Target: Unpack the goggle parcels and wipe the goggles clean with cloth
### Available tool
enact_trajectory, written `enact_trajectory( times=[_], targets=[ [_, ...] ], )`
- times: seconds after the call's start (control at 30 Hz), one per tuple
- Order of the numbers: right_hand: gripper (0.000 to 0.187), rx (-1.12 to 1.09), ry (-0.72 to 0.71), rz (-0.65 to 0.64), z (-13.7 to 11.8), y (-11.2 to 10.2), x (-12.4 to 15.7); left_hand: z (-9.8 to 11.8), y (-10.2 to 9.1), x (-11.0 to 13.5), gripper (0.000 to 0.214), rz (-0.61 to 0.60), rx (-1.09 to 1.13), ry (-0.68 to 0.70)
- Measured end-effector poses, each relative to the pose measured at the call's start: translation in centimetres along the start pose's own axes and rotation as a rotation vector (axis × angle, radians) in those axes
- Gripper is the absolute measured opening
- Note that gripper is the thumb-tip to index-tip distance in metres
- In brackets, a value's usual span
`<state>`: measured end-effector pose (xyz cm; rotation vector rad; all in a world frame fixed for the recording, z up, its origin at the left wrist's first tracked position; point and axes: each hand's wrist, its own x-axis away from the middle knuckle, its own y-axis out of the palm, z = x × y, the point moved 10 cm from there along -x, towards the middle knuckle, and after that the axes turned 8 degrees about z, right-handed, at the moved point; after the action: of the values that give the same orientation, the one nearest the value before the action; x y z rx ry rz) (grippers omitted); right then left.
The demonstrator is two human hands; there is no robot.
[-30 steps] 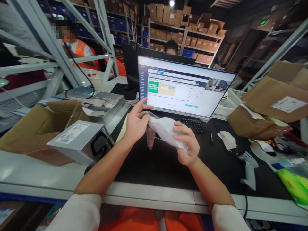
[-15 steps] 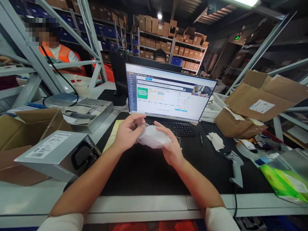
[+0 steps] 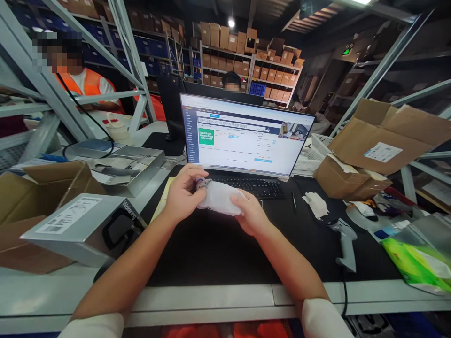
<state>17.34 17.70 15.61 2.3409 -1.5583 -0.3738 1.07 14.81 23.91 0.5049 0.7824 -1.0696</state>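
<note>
Both my hands hold a small white padded pouch (image 3: 220,197) just above the black desk mat (image 3: 225,249), in front of the keyboard (image 3: 259,187). My left hand (image 3: 183,192) is closed on the pouch's left end, where something small and bluish shows at my fingertips. My right hand (image 3: 252,216) grips its right end from below, fingers curled round it. The monitor (image 3: 243,136) stands right behind, showing a form page.
A grey metal box with a label (image 3: 81,225) and an open cardboard box (image 3: 31,197) lie at the left, beside a metal tray (image 3: 130,166). A barcode scanner (image 3: 343,239), pen (image 3: 293,201), torn cartons (image 3: 373,145) and a green packet (image 3: 416,263) lie at the right. Two other people sit behind.
The pouch has been lowered and bunched up closer to the keyboard. My hands have drawn together on it. The page on the monitor has changed slightly.
</note>
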Motion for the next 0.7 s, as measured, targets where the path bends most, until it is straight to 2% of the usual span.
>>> enact_trajectory(
  times=[0.13, 0.23, 0.3, 0.43, 0.53, 0.63, 0.7],
  targets=[
    [0.044, 0.324, -0.267, -0.082, -2.6, 0.8, 1.4, -1.4, -0.4, -0.3, 0.046, -0.01, -0.121, -0.128],
    [0.039, 0.513, -0.463, -0.191, -4.5, 2.0, 2.6, -2.1, -1.1, -0.6, 0.044, -0.032, -0.205, -0.172],
    [0.036, 0.572, -0.539, -0.248, -5.2, 2.4, 3.0, -2.6, -1.3, -0.6, 0.039, -0.062, -0.185, -0.211],
    [0.03, 0.613, -0.547, -0.377, -4.7, 2.6, 2.6, -2.5, -1.3, -0.4, 0.028, -0.03, 0.004, -0.256],
    [0.027, 0.624, -0.545, -0.454, -4.1, 2.6, 2.3, -2.7, 0.3, 0.3, 0.031, -0.104, 0.157, -0.307],
    [0.029, 0.663, -0.554, -0.412, -3.7, 2.0, 1.9, -2.7, 1.9, 1.1, 0.032, -0.239, 0.2, -0.342],
    [0.037, 0.69, -0.544, -0.331, -3.5, 1.2, 1.3, -2.0, 2.4, 1.4, 0.029, -0.313, 0.148, -0.289]
  ],
)
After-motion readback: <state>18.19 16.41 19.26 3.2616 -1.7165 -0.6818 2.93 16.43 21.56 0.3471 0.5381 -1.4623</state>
